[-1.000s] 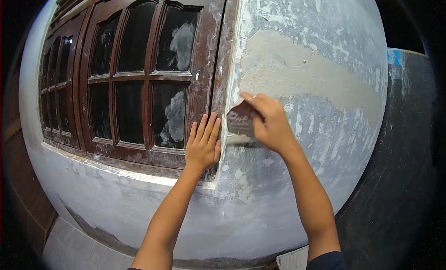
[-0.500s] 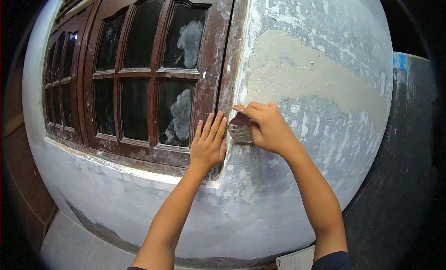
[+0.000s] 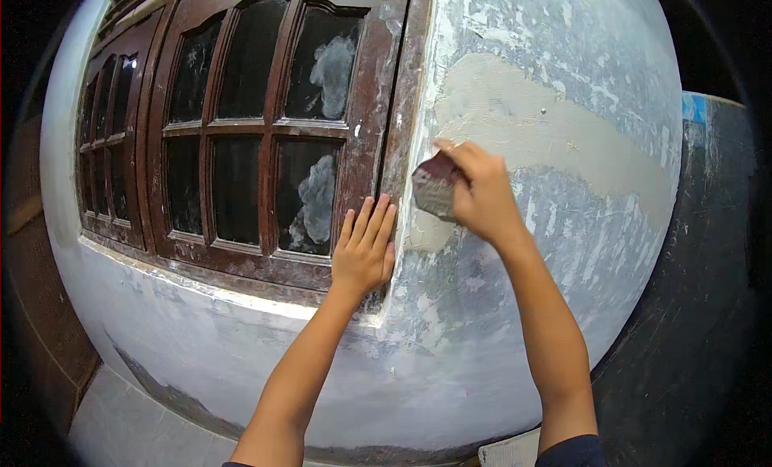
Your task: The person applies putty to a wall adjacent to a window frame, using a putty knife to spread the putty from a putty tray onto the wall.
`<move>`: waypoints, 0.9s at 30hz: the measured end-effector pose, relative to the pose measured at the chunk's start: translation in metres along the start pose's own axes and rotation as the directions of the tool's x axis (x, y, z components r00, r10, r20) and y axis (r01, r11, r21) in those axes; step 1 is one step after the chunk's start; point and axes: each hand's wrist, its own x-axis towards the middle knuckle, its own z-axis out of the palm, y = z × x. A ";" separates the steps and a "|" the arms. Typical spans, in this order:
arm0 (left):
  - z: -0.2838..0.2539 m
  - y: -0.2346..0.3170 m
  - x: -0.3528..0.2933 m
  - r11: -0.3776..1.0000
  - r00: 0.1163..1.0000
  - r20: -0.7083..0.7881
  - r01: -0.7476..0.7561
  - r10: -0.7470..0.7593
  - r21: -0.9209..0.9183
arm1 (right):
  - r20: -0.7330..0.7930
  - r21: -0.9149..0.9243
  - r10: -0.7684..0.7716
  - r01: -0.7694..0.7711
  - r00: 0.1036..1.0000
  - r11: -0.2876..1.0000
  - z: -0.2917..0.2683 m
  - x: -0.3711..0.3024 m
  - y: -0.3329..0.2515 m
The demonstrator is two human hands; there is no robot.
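My right hand [image 3: 485, 192] is closed round the reddish upper edge of a flat putty scraper [image 3: 437, 195]. Its grey, putty-smeared blade lies against the wall [image 3: 515, 322], close beside the window frame. A wide band of beige putty [image 3: 555, 133] covers the wall above and right of this hand, and a smaller smear of putty [image 3: 430, 235] shows just under the blade. Flat against the lower right of the brown wooden window [image 3: 269, 137] rests my left hand [image 3: 363, 246], fingers stretched upward and holding nothing. The right fingertips are partly blurred.
Dark glass panes [image 3: 236, 190] fill the window, some with whitish smudges. A pale sill [image 3: 233, 301] juts out beneath it. To the right stands a dark panel [image 3: 683, 306]. A light-coloured box-like object [image 3: 512, 451] sits at the wall's foot, and grey floor tiles [image 3: 137, 415] lie lower left.
My right hand and the scraper have moved up and slightly right along the wall. A fresh smear of putty shows below the blade. My left hand stays in place.
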 end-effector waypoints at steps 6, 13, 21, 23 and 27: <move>0.001 -0.003 -0.002 1.000 1.000 -0.001 0.003 -0.003 0.014 | 0.161 -0.026 -0.100 0.105 0.982 0.994 0.014 -0.015 -0.009; -0.002 -0.002 -0.002 1.000 1.000 0.003 -0.002 0.002 -0.002 | -0.066 0.196 -0.045 0.057 0.997 0.979 0.007 -0.010 0.002; 0.001 -0.003 -0.001 1.000 1.000 0.007 -0.001 0.001 0.005 | -0.194 0.005 0.068 -0.069 0.979 0.998 0.001 -0.008 0.005; 0.000 -0.006 -0.003 1.000 1.000 0.007 0.002 -0.002 0.018 | -0.045 0.102 -0.044 0.048 0.998 0.994 0.009 -0.015 -0.005; 0.000 -0.001 0.000 1.000 1.000 0.006 0.000 0.000 0.000 | -0.193 -0.005 0.068 -0.070 0.979 0.998 0.011 -0.025 0.010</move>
